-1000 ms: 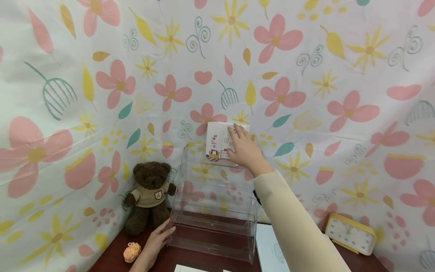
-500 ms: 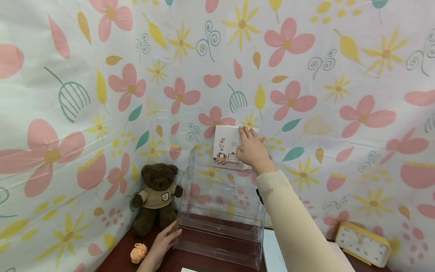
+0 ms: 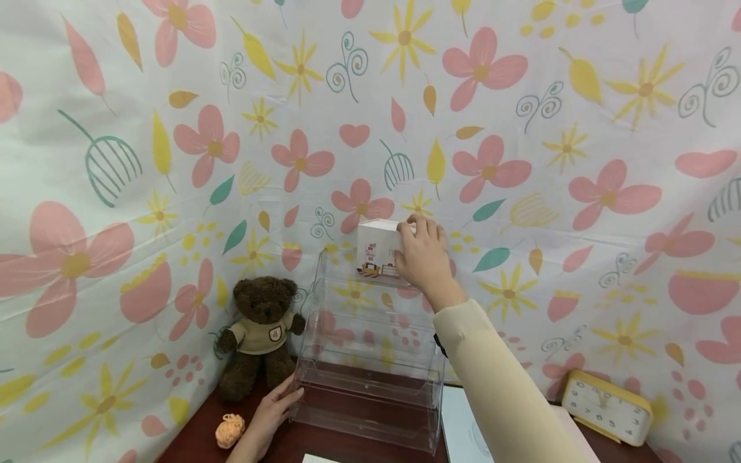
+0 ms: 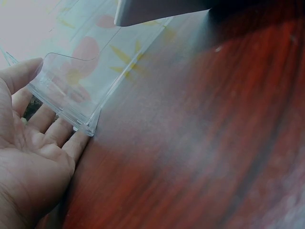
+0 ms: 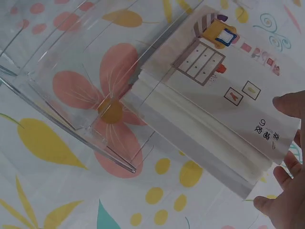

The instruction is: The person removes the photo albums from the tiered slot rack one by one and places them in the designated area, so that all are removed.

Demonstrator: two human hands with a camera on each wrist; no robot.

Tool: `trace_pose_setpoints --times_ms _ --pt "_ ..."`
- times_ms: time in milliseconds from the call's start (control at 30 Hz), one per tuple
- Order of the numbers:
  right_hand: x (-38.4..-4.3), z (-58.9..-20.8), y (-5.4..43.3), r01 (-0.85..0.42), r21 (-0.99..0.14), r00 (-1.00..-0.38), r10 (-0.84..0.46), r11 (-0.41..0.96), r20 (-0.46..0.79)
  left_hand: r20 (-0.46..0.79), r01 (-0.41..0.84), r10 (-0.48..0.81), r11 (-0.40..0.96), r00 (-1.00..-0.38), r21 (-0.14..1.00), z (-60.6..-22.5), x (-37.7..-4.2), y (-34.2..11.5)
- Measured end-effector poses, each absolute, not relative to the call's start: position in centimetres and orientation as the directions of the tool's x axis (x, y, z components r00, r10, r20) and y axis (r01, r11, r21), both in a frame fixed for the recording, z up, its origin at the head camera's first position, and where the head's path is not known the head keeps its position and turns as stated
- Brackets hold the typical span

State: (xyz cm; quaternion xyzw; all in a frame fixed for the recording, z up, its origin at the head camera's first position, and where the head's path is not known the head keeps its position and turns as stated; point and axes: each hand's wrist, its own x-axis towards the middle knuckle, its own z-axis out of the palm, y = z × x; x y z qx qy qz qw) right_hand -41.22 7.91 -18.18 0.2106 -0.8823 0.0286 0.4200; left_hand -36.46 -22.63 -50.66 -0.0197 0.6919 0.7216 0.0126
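Observation:
A thick white book (image 3: pixel 376 247) with drawn furniture on its cover stands in the top level of a clear stepped display rack (image 3: pixel 370 386). My right hand (image 3: pixel 425 260) grips its upper right corner, the thumb in front and the fingers at the back. In the right wrist view the book's (image 5: pixel 205 95) page edges show, and its lower end sits behind the rack's clear front lip. My left hand (image 3: pixel 269 411) holds the rack's lower left side. The left wrist view shows the thumb and fingers on either side of its clear panel (image 4: pixel 71 81).
A brown teddy bear (image 3: pixel 263 334) sits left of the rack, behind a ball of peach yarn (image 3: pixel 229 430). On the right are a pale blue flat item (image 3: pixel 460 424) and a yellow alarm clock (image 3: pixel 606 406). Floral cloth hangs behind the dark red table (image 3: pixel 191 437).
My right fingers have gone from lying flat on the cover to curling over the book's top edge. The book has tipped, so its top shows. My left hand stays on the rack.

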Motion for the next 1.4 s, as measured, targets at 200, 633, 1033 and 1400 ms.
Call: trace_pose_setpoints --times_ms 200,633,1033,1400 --pt "-40.7 -18.7 8.2 -0.421 0.234 -0.515 -0.444 0.876 0.733 -0.055 -0.055 0.006 -0.047 -0.998 0.997 -50.8 -36.5 -22.7" --pt "-40.3 -22.1 9.3 -0.618 0.519 -0.216 -0.762 0.591 0.611 -0.040 -0.041 0.004 -0.050 -0.999 0.998 -50.7 -36.5 -22.6" --pt "-38.4 -24.7 9.5 -0.616 0.490 -0.043 -0.647 0.617 0.761 -0.046 -0.045 -0.014 -0.056 -0.999 0.997 -50.5 -36.4 -22.5" --pt "-36.8 -25.1 9.1 -0.616 0.455 0.018 -0.566 0.643 0.824 -0.042 -0.041 -0.026 -0.049 -0.999 0.998 -50.6 -36.4 -22.7"
